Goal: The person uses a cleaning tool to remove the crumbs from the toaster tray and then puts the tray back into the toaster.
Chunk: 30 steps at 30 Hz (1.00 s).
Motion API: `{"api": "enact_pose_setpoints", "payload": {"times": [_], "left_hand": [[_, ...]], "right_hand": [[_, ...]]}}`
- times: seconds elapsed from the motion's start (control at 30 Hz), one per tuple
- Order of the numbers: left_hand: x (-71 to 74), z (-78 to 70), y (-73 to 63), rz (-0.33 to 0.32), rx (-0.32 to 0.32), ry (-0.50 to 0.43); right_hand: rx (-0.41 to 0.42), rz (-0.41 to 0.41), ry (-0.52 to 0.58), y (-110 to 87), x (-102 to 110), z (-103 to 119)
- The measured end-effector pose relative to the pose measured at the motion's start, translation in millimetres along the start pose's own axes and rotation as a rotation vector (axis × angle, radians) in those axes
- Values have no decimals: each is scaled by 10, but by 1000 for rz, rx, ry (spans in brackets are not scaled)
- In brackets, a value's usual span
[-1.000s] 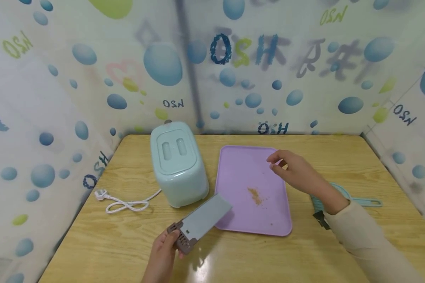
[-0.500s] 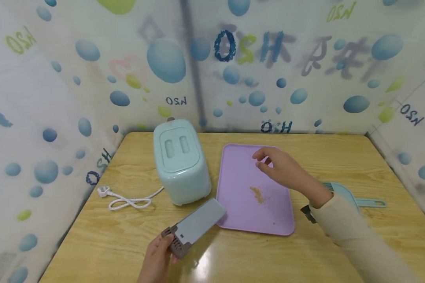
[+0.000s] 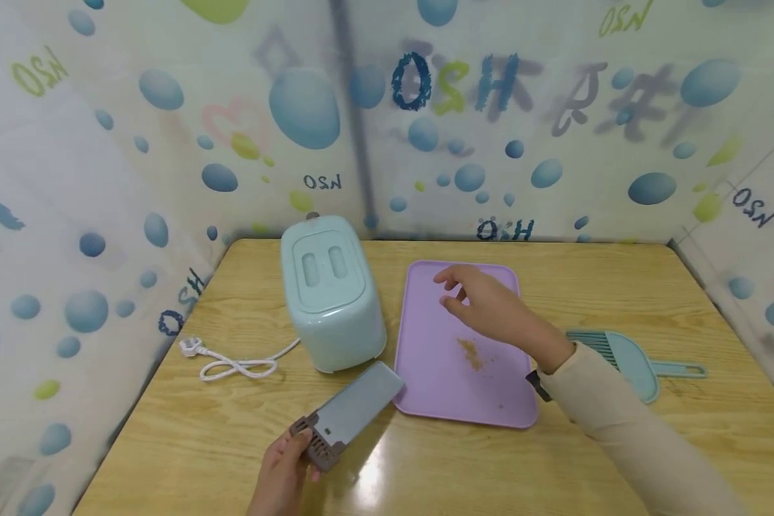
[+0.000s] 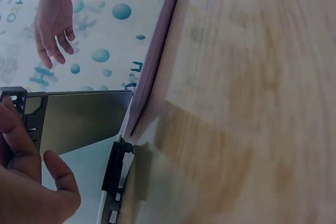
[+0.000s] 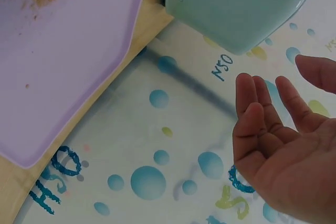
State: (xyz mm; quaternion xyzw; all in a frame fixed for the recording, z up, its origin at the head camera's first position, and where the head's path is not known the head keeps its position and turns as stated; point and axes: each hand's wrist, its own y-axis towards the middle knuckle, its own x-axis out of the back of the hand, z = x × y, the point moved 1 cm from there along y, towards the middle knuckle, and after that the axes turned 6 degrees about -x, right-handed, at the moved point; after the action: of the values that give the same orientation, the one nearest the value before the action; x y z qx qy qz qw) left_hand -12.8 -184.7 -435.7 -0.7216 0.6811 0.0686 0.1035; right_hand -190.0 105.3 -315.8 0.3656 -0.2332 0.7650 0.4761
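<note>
My left hand grips a toaster crumb tray by its brown slotted end, thumb on top. The tray's flat grey metal plate slants up to the right, its far end overlapping the near left corner of the purple tray in the head view. Light brown crumbs lie in a small heap on that purple tray. Above it hovers my right hand, holding nothing, fingers loosely bent and thumb apart, as the right wrist view of the hand also shows.
Left of the purple tray stands a mint toaster with its lid on. Its white cord lies bundled beside it, ending in a plug. To the right, partly behind the sleeve, lies a mint dustpan with a ridged edge and handle.
My right hand has moved left, from the purple tray's right edge to over its far middle. My left hand has drawn the crumb tray slightly left, so less of it overlaps the purple tray.
</note>
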Motion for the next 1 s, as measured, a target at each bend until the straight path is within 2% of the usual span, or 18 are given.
{"api": "enact_pose_setpoints", "payload": {"times": [0.3, 0.63, 0.9, 1.0], "left_hand": [[60, 8, -37, -4, 21, 20], [116, 29, -82, -13, 4, -11], [169, 52, -111, 6, -60, -42], [181, 52, -122, -1, -48, -32]], "right_hand": [[-41, 65, -94, 111, -151, 197], [33, 73, -127, 229, -334, 310], [69, 106, -144, 260, -447, 430], [86, 111, -147, 268, -480, 473]]}}
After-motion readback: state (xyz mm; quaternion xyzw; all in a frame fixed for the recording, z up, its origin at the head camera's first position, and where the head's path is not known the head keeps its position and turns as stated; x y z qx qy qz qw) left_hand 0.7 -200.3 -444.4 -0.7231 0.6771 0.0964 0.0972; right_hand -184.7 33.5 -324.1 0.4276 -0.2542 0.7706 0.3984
